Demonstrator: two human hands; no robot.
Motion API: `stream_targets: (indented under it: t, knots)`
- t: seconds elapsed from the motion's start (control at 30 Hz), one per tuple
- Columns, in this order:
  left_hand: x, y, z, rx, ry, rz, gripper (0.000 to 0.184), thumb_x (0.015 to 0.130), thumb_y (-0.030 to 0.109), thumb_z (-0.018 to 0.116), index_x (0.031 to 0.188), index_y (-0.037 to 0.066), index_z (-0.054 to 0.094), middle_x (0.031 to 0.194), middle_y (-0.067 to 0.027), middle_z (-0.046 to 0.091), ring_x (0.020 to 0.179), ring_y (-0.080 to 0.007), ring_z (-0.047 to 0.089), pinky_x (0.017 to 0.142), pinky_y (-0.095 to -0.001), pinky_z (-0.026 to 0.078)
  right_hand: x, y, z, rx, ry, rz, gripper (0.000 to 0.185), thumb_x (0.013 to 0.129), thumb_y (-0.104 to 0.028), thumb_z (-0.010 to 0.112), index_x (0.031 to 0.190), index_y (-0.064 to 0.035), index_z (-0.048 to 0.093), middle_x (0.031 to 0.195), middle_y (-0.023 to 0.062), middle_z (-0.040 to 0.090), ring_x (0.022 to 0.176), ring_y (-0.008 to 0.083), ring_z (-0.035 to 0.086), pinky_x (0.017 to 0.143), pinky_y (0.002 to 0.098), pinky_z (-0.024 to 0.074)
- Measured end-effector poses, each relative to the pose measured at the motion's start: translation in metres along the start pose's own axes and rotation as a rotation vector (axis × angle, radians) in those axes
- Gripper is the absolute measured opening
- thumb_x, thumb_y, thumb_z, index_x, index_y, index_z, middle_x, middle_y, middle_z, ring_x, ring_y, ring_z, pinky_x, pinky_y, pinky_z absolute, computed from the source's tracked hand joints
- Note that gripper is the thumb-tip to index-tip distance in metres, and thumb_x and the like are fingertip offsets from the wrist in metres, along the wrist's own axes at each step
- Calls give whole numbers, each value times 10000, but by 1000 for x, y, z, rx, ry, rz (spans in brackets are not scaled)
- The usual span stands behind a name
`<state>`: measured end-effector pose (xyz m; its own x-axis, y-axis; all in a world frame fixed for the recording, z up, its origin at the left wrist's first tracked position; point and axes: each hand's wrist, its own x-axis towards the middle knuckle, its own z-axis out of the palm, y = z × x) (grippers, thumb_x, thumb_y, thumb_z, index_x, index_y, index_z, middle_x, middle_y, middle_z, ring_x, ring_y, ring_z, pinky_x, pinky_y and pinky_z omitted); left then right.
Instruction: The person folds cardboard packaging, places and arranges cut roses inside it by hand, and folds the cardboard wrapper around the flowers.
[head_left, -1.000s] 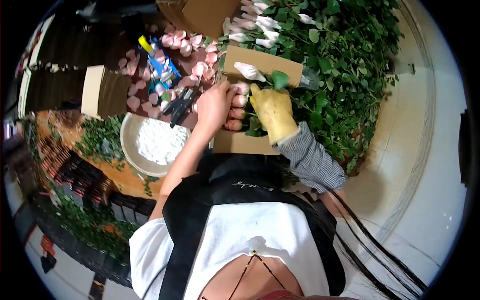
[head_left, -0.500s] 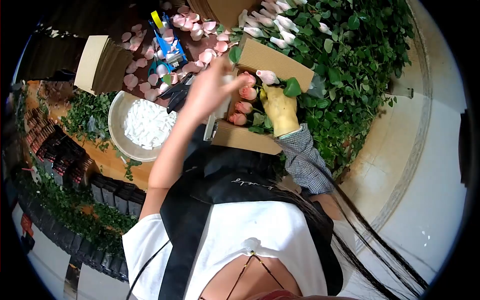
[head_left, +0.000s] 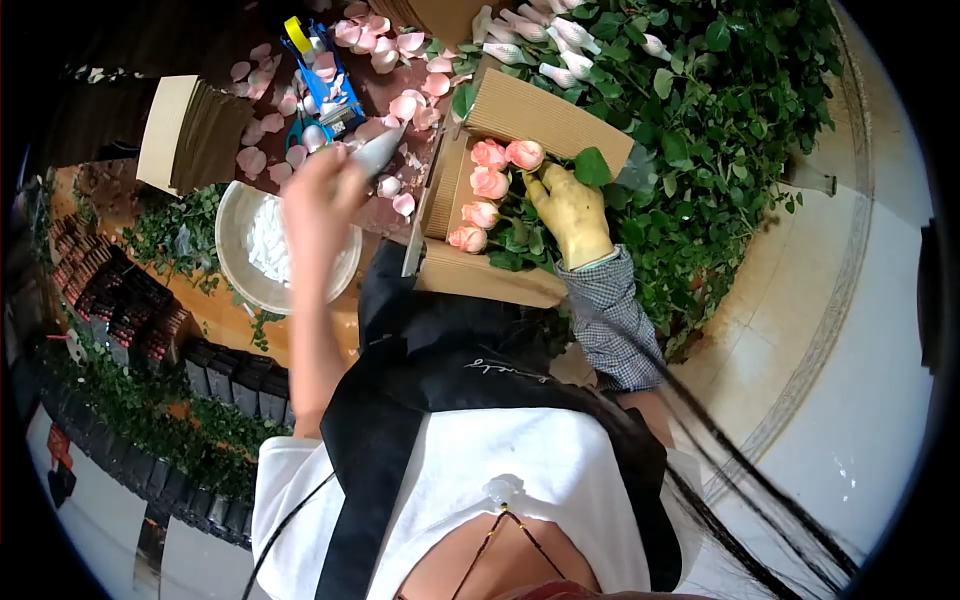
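My left hand (head_left: 320, 205) is bare and blurred by motion beside the bowl. Its fingers close on a pale, pointed piece (head_left: 378, 153) that resembles a mesh flower sleeve, though blur hides its detail. In a yellow glove, my right hand (head_left: 572, 212) pinches a pink rose (head_left: 525, 154) just below its bloom. Several other pink roses (head_left: 479, 214) lie in a row beside it inside the cardboard box (head_left: 545, 108), their stems and leaves running under the glove.
A round bowl (head_left: 228, 252) holds small white pieces. Beyond it are a blue tape dispenser (head_left: 326, 88), scattered petals (head_left: 405, 107) and stacked cardboard (head_left: 170, 140). Right of the box, rose foliage (head_left: 690, 230) heaps up, with several sleeved blooms (head_left: 575, 62) on top.
My left hand has swung left and down from the box, now with the pale piece in it. The rose by my right glove has lost its mesh sleeve and shows bare petals.
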<state>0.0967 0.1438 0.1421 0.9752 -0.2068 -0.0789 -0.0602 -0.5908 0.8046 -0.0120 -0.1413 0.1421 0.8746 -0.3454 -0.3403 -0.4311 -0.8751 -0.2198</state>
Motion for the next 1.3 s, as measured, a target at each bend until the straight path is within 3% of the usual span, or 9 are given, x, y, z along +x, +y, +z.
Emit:
stream_targets:
  t: [0.1,0.23,0.4,0.47,0.53,0.7,0.77,0.9,1.3]
  knots:
    - [-16,-74,-65,564,-160,-386,418,853,364,762,1045,1,683,926,-196,699,850,-347,685,777,-429,535,-7,-4,1,-93,91,-111,267,907,-347,660,986,-94,688,859,142,713,804,315,699,700,440,560]
    - [-48,-147,-79,661,72,-267,621,871,449,749,1274,2,597,1249,-247,600,1138,-388,607,916,-441,512,0,-35,2,-339,-53,-44,219,898,-343,669,945,-129,688,777,117,695,727,290,692,622,430,555]
    - [-33,-57,-3,-46,-97,-279,204,955,162,652,1104,36,712,1021,-108,731,869,-179,693,739,-292,521,-3,-27,1,-102,175,-170,150,886,-237,657,940,-98,674,772,121,664,736,326,649,642,428,521]
    - [-27,-15,31,-204,-103,21,161,909,93,668,1046,10,685,883,-110,668,783,-212,659,701,-324,519,-13,-23,0,-45,215,-186,136,876,-216,672,923,-88,664,753,118,642,724,320,634,631,426,514]
    - [-20,11,56,-350,-179,168,248,865,98,704,1101,43,654,972,-128,640,825,-278,635,749,-358,519,-16,-19,2,49,283,-216,109,852,-146,703,879,-66,634,717,109,586,684,302,598,589,418,496]
    - [10,46,70,-170,-294,452,323,784,130,764,1078,70,644,1107,-132,544,1032,-341,542,886,-414,464,-9,-1,15,-94,296,-319,97,822,-132,730,871,-93,656,770,52,601,664,233,608,528,361,501]
    - [18,50,72,-139,-271,482,313,776,131,768,1057,76,642,1070,-128,535,1001,-337,543,866,-409,467,-7,1,18,-206,310,-334,133,848,-258,702,903,-146,655,684,69,641,616,258,647,577,407,547]
    - [26,55,76,-151,-267,502,300,756,96,760,1033,77,649,1000,-129,511,942,-334,544,826,-404,474,-7,-5,15,46,272,-210,150,841,-236,704,953,-144,666,684,80,641,630,270,649,601,419,550]
    - [24,56,93,-194,-216,522,231,691,191,849,902,141,770,959,-93,499,938,-298,515,813,-401,444,-6,-7,15,-161,297,-275,256,757,-181,739,998,-140,662,705,78,647,651,280,652,620,427,558]
